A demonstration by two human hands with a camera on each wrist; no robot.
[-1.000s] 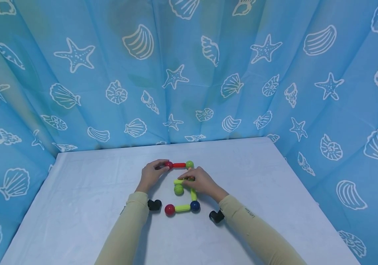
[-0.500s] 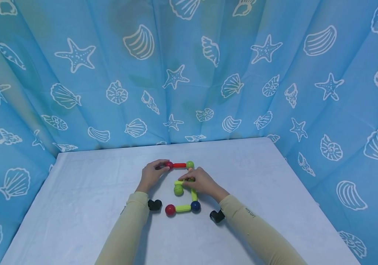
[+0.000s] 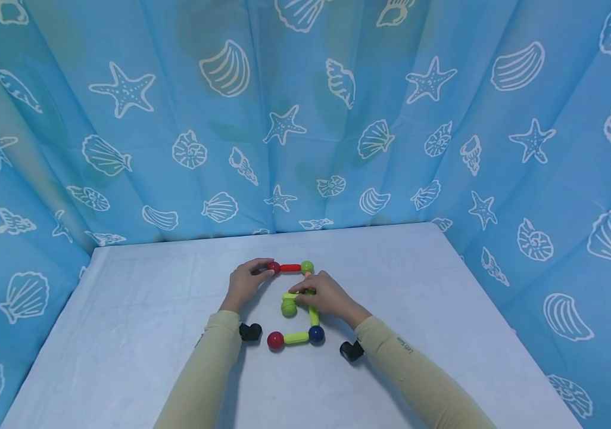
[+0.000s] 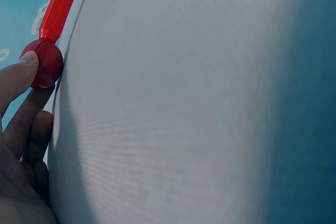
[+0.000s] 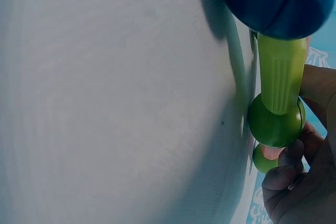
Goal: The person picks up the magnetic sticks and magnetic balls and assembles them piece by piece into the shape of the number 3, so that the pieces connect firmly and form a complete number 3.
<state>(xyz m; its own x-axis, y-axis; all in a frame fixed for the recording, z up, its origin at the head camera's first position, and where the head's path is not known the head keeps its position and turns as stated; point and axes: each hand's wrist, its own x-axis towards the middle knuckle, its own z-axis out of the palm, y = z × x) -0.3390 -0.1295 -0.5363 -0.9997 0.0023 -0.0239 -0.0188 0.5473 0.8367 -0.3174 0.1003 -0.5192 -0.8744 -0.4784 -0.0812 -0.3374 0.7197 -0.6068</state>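
My left hand (image 3: 246, 283) pinches the red ball (image 4: 48, 64) at the far left end of a ball-and-rod toy figure. A red rod (image 3: 290, 268) runs from it to a green ball (image 3: 307, 267). My right hand (image 3: 327, 293) has its thumb and fingertips on a short yellow-green rod (image 3: 288, 296) lying inside the figure, with a loose-looking green ball (image 3: 288, 308) right below its left end. Another green ball (image 5: 275, 121), partly covered by that hand in the head view, joins a pinkish rod (image 5: 271, 152) and a long yellow-green rod (image 5: 282, 74).
Nearer the body, a blue ball (image 3: 316, 334), a yellow-green rod (image 3: 296, 338) and a red ball (image 3: 276, 341) form the figure's lower side. Dark wrist-camera mounts show beside each sleeve. Blue shell-print curtains (image 3: 284, 161) surround the white-covered table (image 3: 166, 298).
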